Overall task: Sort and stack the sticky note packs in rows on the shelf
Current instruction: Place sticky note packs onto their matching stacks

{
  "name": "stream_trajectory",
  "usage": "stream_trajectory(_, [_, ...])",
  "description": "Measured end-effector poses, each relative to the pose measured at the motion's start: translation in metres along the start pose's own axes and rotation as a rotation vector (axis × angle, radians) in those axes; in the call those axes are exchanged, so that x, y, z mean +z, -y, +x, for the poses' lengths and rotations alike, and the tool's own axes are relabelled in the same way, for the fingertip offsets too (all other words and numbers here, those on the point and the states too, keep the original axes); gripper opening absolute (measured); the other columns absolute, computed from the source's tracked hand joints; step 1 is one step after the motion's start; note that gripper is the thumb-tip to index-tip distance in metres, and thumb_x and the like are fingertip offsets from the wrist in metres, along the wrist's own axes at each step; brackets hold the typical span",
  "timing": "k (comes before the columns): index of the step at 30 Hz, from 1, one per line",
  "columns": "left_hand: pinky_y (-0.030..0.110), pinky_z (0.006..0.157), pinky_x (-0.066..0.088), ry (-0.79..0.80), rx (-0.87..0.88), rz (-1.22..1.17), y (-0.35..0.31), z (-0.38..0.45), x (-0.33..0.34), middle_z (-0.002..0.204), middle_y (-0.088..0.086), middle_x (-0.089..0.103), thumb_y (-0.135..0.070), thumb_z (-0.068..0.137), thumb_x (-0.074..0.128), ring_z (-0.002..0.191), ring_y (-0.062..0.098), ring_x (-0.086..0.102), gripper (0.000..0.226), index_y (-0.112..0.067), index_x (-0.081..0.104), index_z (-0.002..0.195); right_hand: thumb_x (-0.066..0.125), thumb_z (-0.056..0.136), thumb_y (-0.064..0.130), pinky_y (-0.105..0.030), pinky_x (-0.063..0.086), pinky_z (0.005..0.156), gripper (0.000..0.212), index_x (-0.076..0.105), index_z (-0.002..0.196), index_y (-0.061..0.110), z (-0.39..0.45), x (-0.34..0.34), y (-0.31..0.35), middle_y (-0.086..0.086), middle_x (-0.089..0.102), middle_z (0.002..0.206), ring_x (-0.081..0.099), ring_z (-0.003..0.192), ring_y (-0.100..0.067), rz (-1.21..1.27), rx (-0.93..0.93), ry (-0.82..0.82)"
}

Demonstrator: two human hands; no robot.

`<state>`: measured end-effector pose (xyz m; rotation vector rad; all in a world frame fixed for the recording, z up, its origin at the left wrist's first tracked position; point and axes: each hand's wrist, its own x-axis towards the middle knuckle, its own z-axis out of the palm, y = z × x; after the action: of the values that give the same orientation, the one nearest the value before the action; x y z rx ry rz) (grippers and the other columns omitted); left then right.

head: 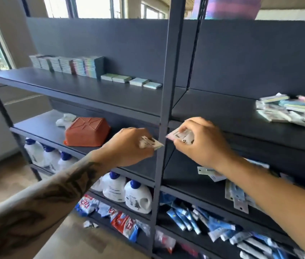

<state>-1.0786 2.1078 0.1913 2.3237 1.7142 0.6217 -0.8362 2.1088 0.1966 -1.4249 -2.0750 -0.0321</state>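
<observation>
My left hand (129,146) pinches a small printed sticky note pack (152,143) just left of the dark shelf post (164,113). Just right of that post, my right hand (202,141) grips another pack (180,136) with a pale pink edge. Both hands hover in front of the second shelf. On the upper shelf (84,88) a row of upright packs (67,65) stands at the back left, with flat pale green and blue packs (131,81) lying beside it. A loose heap of unsorted packs (294,110) lies at the upper shelf's right end.
An upturned orange plastic basket (87,131) and a white cloth (65,119) sit on the second shelf. White detergent bottles (127,191) with blue caps fill the shelf below. Blue and white pouches (204,223) and carded items (237,195) lie lower right.
</observation>
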Motion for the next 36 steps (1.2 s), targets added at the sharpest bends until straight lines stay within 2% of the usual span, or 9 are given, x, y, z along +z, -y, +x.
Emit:
stream_trajectory(4, [0.029, 0.077, 0.049, -0.070, -0.102, 0.040, 0.048, -0.026, -0.021, 0.106, -0.012, 0.068, -0.047, 0.084, 0.073, 0.092, 0.014, 0.060, 0.038, -0.039, 0.066, 0.121, 0.070, 0.081, 0.059, -0.040, 0.054, 0.083, 0.033, 0.064, 0.102, 0.034, 0.030, 0.036, 0.063, 0.009, 0.061, 0.116, 0.061, 0.099, -0.020, 0.104, -0.109, 0.079])
stream_trajectory(9, [0.034, 0.082, 0.059, -0.087, -0.273, 0.038, 0.114, -0.059, -0.045, 0.108, -0.013, 0.068, -0.046, 0.085, 0.074, 0.093, 0.013, 0.066, 0.038, -0.040, 0.066, 0.121, 0.070, 0.085, 0.052, -0.047, 0.053, 0.090, 0.033, 0.065, 0.109, 0.030, 0.075, 0.075, 0.132, 0.003, 0.061, 0.123, 0.061, 0.106, -0.026, 0.115, -0.228, 0.137])
stream_trajectory(12, [0.029, 0.083, 0.054, -0.131, -0.366, 0.083, 0.150, -0.075, -0.066, 0.107, -0.012, 0.069, -0.042, 0.086, 0.075, 0.095, 0.014, 0.065, 0.034, -0.036, 0.068, 0.118, 0.070, 0.085, 0.048, -0.048, 0.054, 0.090, 0.033, 0.066, 0.111, 0.028, 0.104, 0.101, 0.162, -0.001, 0.062, 0.123, 0.062, 0.106, -0.027, 0.141, -0.270, 0.167])
stream_trajectory(15, [0.019, 0.074, 0.043, -0.165, -0.443, 0.093, 0.183, -0.081, -0.086, 0.097, -0.016, 0.064, -0.039, 0.087, 0.076, 0.089, 0.009, 0.062, 0.029, -0.035, 0.070, 0.115, 0.069, 0.086, 0.050, -0.046, 0.053, 0.093, 0.032, 0.066, 0.110, 0.029, 0.138, 0.130, 0.185, -0.002, 0.062, 0.123, 0.063, 0.108, -0.028, 0.160, -0.292, 0.196])
stream_trajectory(19, [0.027, 0.078, 0.049, -0.214, -0.520, 0.156, 0.227, -0.060, -0.115, 0.102, -0.010, 0.069, -0.045, 0.084, 0.076, 0.093, 0.014, 0.064, 0.031, -0.037, 0.071, 0.114, 0.067, 0.084, 0.055, -0.044, 0.051, 0.096, 0.034, 0.066, 0.109, 0.032, 0.193, 0.160, 0.202, -0.001, 0.061, 0.125, 0.061, 0.112, -0.028, 0.178, -0.283, 0.256])
stream_trajectory(23, [0.032, 0.083, 0.052, -0.263, -0.485, 0.214, 0.252, -0.002, -0.147, 0.108, -0.004, 0.071, -0.049, 0.082, 0.073, 0.097, 0.019, 0.064, 0.033, -0.037, 0.071, 0.113, 0.065, 0.083, 0.061, -0.045, 0.052, 0.095, 0.034, 0.065, 0.106, 0.034, 0.250, 0.176, 0.197, 0.001, 0.062, 0.121, 0.061, 0.109, -0.026, 0.201, -0.243, 0.223])
stream_trajectory(26, [0.035, 0.080, 0.055, -0.281, -0.434, 0.188, 0.261, 0.052, -0.158, 0.107, -0.005, 0.070, -0.054, 0.082, 0.071, 0.094, 0.019, 0.064, 0.036, -0.036, 0.070, 0.113, 0.066, 0.083, 0.058, -0.045, 0.053, 0.096, 0.033, 0.064, 0.107, 0.035, 0.292, 0.179, 0.182, 0.002, 0.062, 0.122, 0.060, 0.110, -0.026, 0.184, -0.175, 0.224])
stream_trajectory(30, [0.030, 0.076, 0.052, -0.271, -0.357, 0.155, 0.273, 0.120, -0.151, 0.110, -0.004, 0.070, -0.049, 0.086, 0.073, 0.092, 0.018, 0.063, 0.034, -0.035, 0.069, 0.117, 0.065, 0.078, 0.064, -0.046, 0.053, 0.096, 0.036, 0.059, 0.099, 0.036, 0.334, 0.183, 0.150, 0.005, 0.063, 0.118, 0.061, 0.109, -0.024, 0.151, -0.039, 0.251])
stream_trajectory(36, [0.028, 0.073, 0.045, -0.178, -0.243, 0.108, 0.288, 0.205, -0.131, 0.108, -0.007, 0.064, -0.048, 0.087, 0.071, 0.092, 0.017, 0.059, 0.033, -0.038, 0.067, 0.119, 0.068, 0.081, 0.054, -0.046, 0.053, 0.097, 0.029, 0.058, 0.098, 0.033, 0.361, 0.200, 0.123, 0.000, 0.063, 0.119, 0.061, 0.109, -0.026, 0.005, 0.079, 0.338])
